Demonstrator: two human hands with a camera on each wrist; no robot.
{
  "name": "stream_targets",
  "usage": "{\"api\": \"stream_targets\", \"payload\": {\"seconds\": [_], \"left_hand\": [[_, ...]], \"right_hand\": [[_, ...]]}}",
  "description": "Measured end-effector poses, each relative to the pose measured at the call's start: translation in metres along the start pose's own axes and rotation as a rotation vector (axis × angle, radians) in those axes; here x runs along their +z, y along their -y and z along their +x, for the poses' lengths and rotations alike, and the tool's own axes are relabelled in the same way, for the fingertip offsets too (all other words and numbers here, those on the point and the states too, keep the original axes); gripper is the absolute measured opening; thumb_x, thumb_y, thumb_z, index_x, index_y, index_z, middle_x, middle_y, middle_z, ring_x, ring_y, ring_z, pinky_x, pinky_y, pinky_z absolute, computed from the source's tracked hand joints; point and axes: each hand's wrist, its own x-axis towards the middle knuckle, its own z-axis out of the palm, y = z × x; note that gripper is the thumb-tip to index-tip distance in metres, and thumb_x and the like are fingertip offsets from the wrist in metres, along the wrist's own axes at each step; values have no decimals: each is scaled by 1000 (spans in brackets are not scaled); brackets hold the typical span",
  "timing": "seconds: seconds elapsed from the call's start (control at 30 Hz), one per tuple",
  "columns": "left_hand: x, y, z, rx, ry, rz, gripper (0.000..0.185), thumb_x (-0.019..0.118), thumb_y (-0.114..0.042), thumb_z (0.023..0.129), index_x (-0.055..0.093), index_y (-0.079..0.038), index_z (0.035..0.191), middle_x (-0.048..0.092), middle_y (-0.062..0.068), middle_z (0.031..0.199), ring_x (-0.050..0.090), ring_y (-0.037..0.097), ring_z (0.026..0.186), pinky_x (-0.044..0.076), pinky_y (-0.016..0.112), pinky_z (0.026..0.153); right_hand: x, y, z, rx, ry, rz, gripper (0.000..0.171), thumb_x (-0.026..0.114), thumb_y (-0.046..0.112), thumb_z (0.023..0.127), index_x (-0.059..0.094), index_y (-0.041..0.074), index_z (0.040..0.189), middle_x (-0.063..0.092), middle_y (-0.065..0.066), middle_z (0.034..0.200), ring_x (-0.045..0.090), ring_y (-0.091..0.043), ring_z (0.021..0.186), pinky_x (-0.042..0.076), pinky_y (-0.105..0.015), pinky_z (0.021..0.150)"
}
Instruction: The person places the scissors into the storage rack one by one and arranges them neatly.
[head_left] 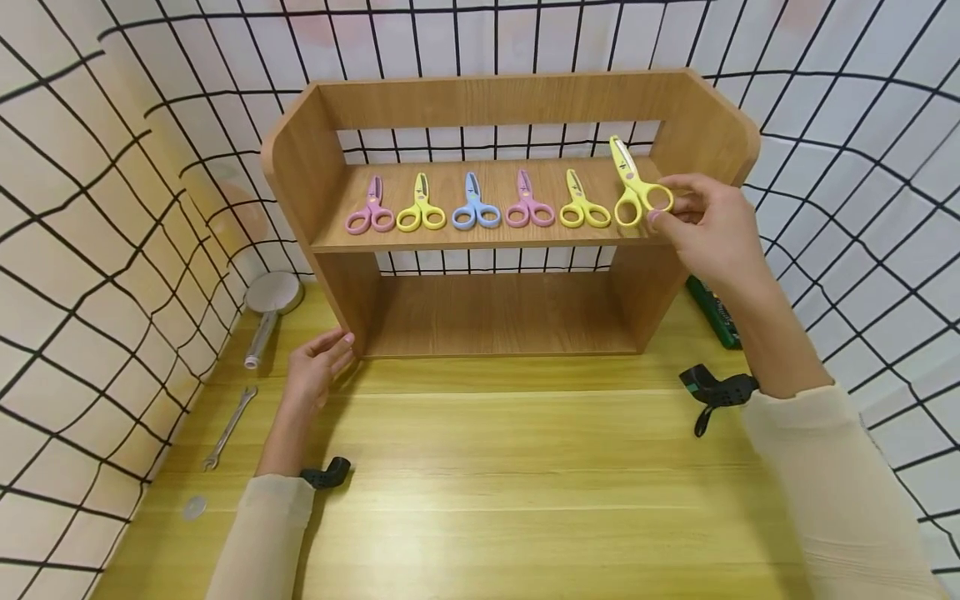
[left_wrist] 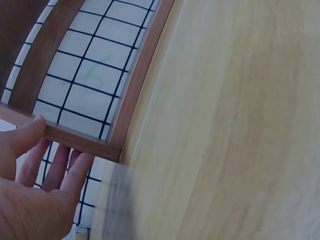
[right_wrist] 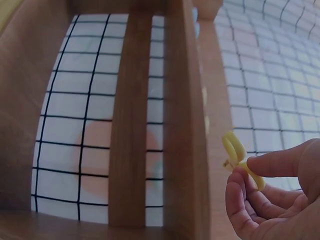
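A pair of yellow scissors (head_left: pixel 632 187) is pinched by one handle loop between the thumb and fingers of my right hand (head_left: pixel 708 221), over the right end of the wooden shelf's (head_left: pixel 480 244) upper board. The right wrist view shows the pinched yellow handle (right_wrist: pixel 242 157); the blades are hard to make out there. Left of it, several pink, yellow and blue scissors (head_left: pixel 476 204) lie in a row, blades toward the back. My left hand (head_left: pixel 318 367) holds the lower left side panel (left_wrist: pixel 82 141), thumb on one side and fingers on the other.
On the left of the table lie a round grey-white object with a handle (head_left: pixel 273 296), a wrench (head_left: pixel 231 427) and a small clear disc (head_left: pixel 194 507). A green object (head_left: pixel 712 310) sits behind the right arm. Grid-patterned cloth surrounds the table (head_left: pixel 525 483).
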Motion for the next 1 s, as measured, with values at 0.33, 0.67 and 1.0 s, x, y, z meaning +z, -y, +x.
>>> {"api": "stream_targets", "payload": {"seconds": [0.33,0.67,1.0], "left_hand": [[3,3,-1,-12,-2,-40,63,74,-23,96,50,-4,151,60,-5,127,57,26,137,47,33,113],[9,4,3,-22,16,-35,64,74,-24,96,49,-5,152,59,1,136,53,29,141,47,33,114],[16,0,-3,38,-77,-82,39,75,-19,95,65,-4,129,64,-2,115,69,17,116,52,33,108]], "right_hand": [[2,-8,22,68,52,-80,50,62,28,103,55,5,148,65,-3,107,58,-12,89,48,-15,63],[-2,-11,24,99,144,-250,54,57,32,103,54,1,146,57,-23,132,55,-34,108,48,-30,67],[8,-19,-3,20,-85,-90,51,62,33,100,60,6,142,63,-15,131,58,-9,91,45,-10,63]]}}
